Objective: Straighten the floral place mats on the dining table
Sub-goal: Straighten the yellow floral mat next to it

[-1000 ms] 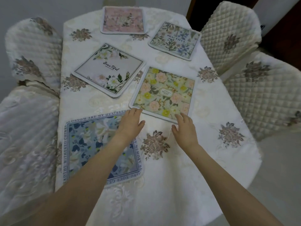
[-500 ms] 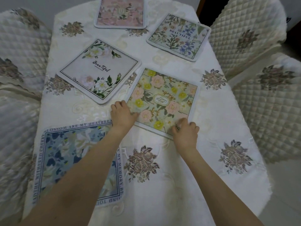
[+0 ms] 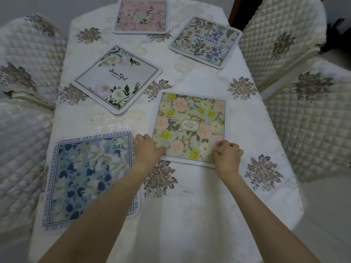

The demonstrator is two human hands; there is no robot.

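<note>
Several floral place mats lie on the dining table (image 3: 199, 196). The green mat with pink and yellow flowers (image 3: 190, 126) lies nearly square to the table edge. My left hand (image 3: 148, 149) grips its near left corner, thumb on top. My right hand (image 3: 227, 154) pinches its near right corner. A blue and white mat (image 3: 89, 175) lies at the near left, partly under my left forearm. A white mat with script lettering (image 3: 115, 78) sits turned like a diamond. A mat with blue wildflowers (image 3: 206, 41) lies tilted at the far right. A pink mat (image 3: 141, 16) lies at the far end.
A cream tablecloth with embroidered brown flowers (image 3: 159, 179) covers the table. Quilted chairs stand close on both sides: two on the left (image 3: 28, 59), two on the right (image 3: 281, 35) (image 3: 311, 118). A dark doorway (image 3: 235, 12) shows at the far right.
Both hands took hold of the green mat's near corners and turned it clockwise, so it now lies squarer to the table. The view has shifted closer over the table.
</note>
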